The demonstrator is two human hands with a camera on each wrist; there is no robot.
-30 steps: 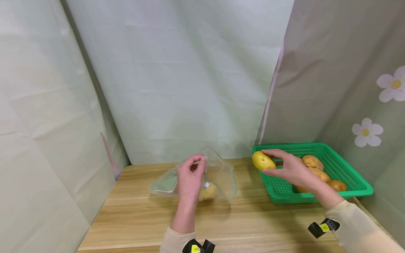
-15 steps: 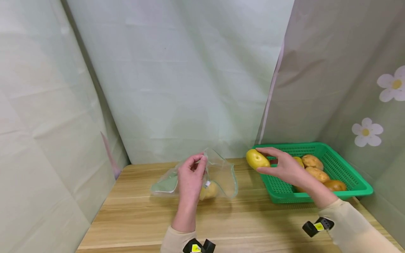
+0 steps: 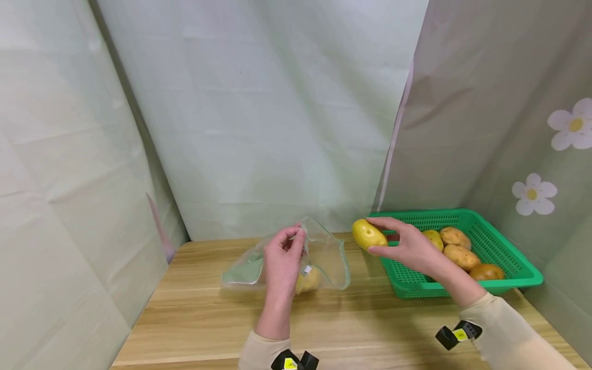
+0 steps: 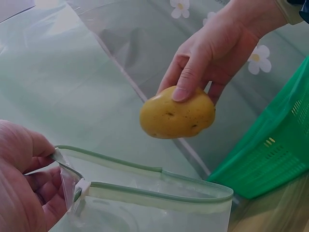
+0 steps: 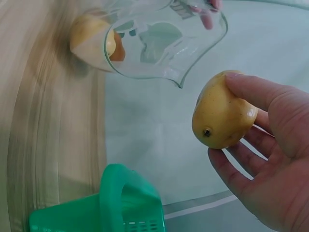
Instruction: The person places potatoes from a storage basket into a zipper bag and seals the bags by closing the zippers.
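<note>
My left hand [image 3: 283, 259] pinches the rim of a clear zip bag [image 3: 330, 259] near its slider. The bag's mouth gapes toward the right, as the left wrist view shows with its green-edged rim [image 4: 159, 195]. Inside the bag, on the table, lies one potato [image 5: 89, 41]. In my right hand [image 3: 413, 246] a yellow potato [image 3: 368, 235] is held between thumb and fingertips. It hangs in the air between the bag and the green basket [image 3: 506, 257], apart from both. The left wrist view has this potato [image 4: 176, 113] above and beyond the bag's opening.
Several potatoes [image 3: 461, 257] lie in the green basket at the right of the wooden table [image 3: 194, 318]. Pale cloth [image 3: 277, 128] hangs behind the table and at both sides. The table's left edge runs beside the left cloth.
My right hand has carried the yellow potato leftward, from over the basket's left edge toward the bag. The left hand keeps its pinch on the bag and has shifted slightly right.
</note>
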